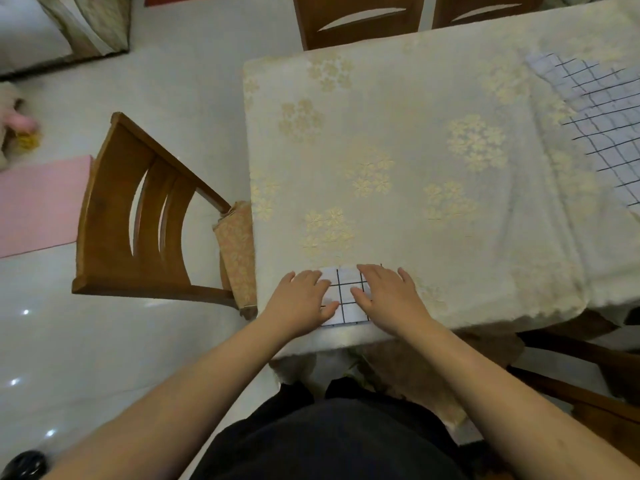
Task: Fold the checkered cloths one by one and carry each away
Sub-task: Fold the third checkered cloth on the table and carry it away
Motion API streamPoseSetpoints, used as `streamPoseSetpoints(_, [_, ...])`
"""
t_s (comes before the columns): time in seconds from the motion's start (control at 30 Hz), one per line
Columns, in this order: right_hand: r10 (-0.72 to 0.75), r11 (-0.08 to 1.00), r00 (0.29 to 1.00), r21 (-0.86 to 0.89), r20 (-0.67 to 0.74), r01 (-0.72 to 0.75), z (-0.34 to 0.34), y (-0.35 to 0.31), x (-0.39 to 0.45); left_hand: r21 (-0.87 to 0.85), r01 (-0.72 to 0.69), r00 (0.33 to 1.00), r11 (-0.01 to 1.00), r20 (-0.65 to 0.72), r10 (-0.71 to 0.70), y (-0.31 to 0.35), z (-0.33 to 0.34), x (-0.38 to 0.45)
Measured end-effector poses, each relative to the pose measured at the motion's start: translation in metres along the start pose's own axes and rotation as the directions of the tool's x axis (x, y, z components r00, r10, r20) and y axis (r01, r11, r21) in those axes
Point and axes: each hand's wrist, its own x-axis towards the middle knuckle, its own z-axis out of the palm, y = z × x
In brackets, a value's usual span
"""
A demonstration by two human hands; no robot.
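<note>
Folded checkered cloth (pixel 346 296): both side edges hidden beneath the left hand (pixel 301 301) and right hand (pixel 389 299); only a central strip shows. Second checkered cloth (pixel 602 116): cut off by the right picture edge. Two chairs (pixel 360 19) beyond the table (pixel 398 150): cropped by the top edge. Toy (pixel 15 123) on the floor at left: blurred, identity unclear.
</note>
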Motion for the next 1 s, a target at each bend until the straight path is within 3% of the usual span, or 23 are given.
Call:
streamPoseSetpoints(0.23, [-0.140, 0.988, 0.990, -0.070, 0.000, 0.139, -0.015, -0.058, -0.023, 0.031, 0.124, 0.992, 0.992, -0.032, -0.123, -0.012, -0.006, -0.057])
streamPoseSetpoints(0.43, [-0.191, 0.968, 0.981, -0.158, 0.040, 0.194, 0.009, -0.116, -0.037, -0.070, 0.220, 0.972, 0.973, -0.067, -0.225, -0.048, 0.000, -0.108])
streamPoseSetpoints(0.73, [-0.204, 0.949, 0.979, -0.240, 0.022, 0.203, 0.047, -0.240, -0.063, -0.231, 0.270, 0.949, 0.935, -0.099, -0.299, -0.134, 0.026, -0.215])
streamPoseSetpoints(1.0, [-0.267, 0.933, 0.963, -0.242, 0.029, 0.266, 0.082, -0.358, -0.076, -0.192, 0.396, 0.894, 0.898, -0.142, -0.425, -0.233, 0.055, -0.313])
